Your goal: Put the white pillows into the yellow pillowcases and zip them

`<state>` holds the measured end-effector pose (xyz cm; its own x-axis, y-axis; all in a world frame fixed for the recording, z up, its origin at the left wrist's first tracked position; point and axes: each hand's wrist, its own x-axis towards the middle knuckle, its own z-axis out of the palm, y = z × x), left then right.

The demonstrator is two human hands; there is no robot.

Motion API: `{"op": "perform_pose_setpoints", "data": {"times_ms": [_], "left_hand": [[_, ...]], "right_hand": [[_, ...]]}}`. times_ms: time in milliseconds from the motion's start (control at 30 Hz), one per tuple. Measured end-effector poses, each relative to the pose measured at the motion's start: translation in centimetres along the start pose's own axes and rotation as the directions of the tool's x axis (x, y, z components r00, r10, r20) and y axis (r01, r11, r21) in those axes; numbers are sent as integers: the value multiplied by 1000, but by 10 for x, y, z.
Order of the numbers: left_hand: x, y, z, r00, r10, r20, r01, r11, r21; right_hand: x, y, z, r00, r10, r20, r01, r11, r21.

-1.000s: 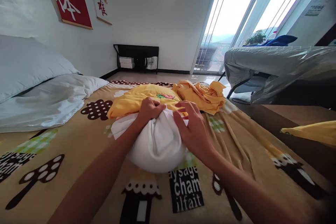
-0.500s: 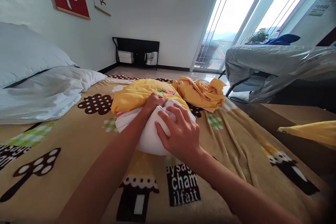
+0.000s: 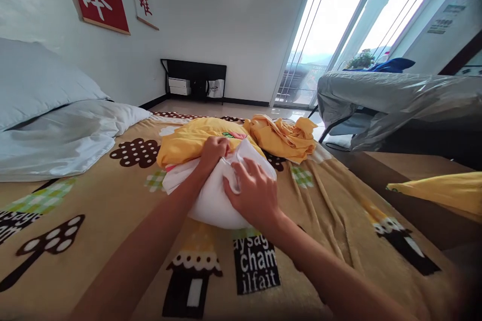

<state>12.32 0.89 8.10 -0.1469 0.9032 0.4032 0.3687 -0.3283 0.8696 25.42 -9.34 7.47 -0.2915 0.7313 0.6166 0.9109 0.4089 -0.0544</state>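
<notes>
Gripping the far end of the white pillow (image 3: 214,195), the left hand (image 3: 213,153) is closed on bunched fabric while the right hand (image 3: 252,195) pinches the cloth beside it, apparently keeping the opening gathered. Pillow lies mid-blanket (image 3: 113,210), just before the yellow cover (image 3: 192,140).

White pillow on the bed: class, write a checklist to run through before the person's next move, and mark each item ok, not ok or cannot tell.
1. Left hand grips the bunched far end of the white pillow: ok.
2. Right hand presses on top of the pillow, fingers curled into the fabric: ok.
3. Pillow rests on the patterned blanket, not hanging over an edge: ok.
4. Yellow cover lies right behind the pillow, touching it: ok.
5. Opening of the yellow cover faces the pillow: cannot tell.
6. Crumpled yellow cloth lies apart from both hands: ok.
</notes>
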Motion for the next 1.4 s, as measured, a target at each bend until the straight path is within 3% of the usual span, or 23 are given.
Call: {"op": "perform_pose_setpoints", "data": {"times_ms": [33, 67, 100, 167, 200, 233, 300, 400, 467, 533, 633, 733, 800, 900, 1067, 1167, 1267, 1400], "left_hand": [[-8, 4, -8, 992, 71, -108, -69, 997, 20], [-19, 7, -19, 954, 186, -235, -176, 982, 64], [-31, 10, -30, 872, 333, -360, -305, 943, 134], [-58, 8, -56, 618, 619, -485, -544, 782, 305], [-71, 5, -68, 527, 710, -467, -625, 696, 353], [-84, -1, -79, 497, 767, -405, -685, 633, 361], [-105, -15, -96, 529, 821, -216, -735, 570, 367], [-119, -34, -101, 651, 759, 15, -657, 553, 513], [-118, -43, -92, 711, 700, 73, -593, 539, 598], [-112, -46, -78, 741, 660, 129, -575, 522, 630], [-100, -43, -63, 808, 538, 240, -545, 526, 653], [-89, -34, -60, 857, 384, 343, -509, 525, 683], [-86, -30, -61, 865, 313, 392, -501, 512, 698], [-87, -32, -64, 864, 259, 432, -500, 538, 679], [-88, -42, -80, 905, 329, 268, -421, 775, 471], [-82, -37, -96, 934, 289, 210, -354, 831, 428], [-71, -28, -103, 907, 300, 296, -416, 744, 522], [-52, -20, -97, 856, 226, 465, -511, 510, 692]], "right_hand": [[-3, 1, 2, 999, -29, -17, 29, 999, -31], [-4, 3, 3, 999, -46, -28, 44, 998, -54], [-5, 5, 4, 998, -51, -35, 48, 996, -70], [-2, 9, 6, 998, -46, -45, 42, 995, -85], [0, 12, 7, 997, -50, -56, 44, 995, -91], [1, 15, 8, 995, -68, -77, 60, 994, -92], [2, 19, 13, 981, -131, -141, 122, 990, -74], [-3, 26, 21, 944, -221, -244, 234, 972, 27], [-9, 30, 24, 925, -241, -294, 287, 950, 121], [-13, 32, 24, 915, -238, -326, 313, 928, 201], [-14, 29, 20, 929, -178, -325, 276, 919, 283], [-8, 23, 15, 952, -161, -260, 233, 934, 272], [-2, 17, 10, 957, -254, -138, 278, 940, 197], [6, 7, 2, 925, -359, 123, 348, 932, 100], [7, -5, -6, 901, -261, 346, 262, 964, 44], [6, -6, -8, 881, -235, 410, 243, 969, 33], [7, -5, -9, 880, -215, 424, 225, 974, 26], [7, -4, -10, 882, -210, 421, 211, 976, 44]]}}
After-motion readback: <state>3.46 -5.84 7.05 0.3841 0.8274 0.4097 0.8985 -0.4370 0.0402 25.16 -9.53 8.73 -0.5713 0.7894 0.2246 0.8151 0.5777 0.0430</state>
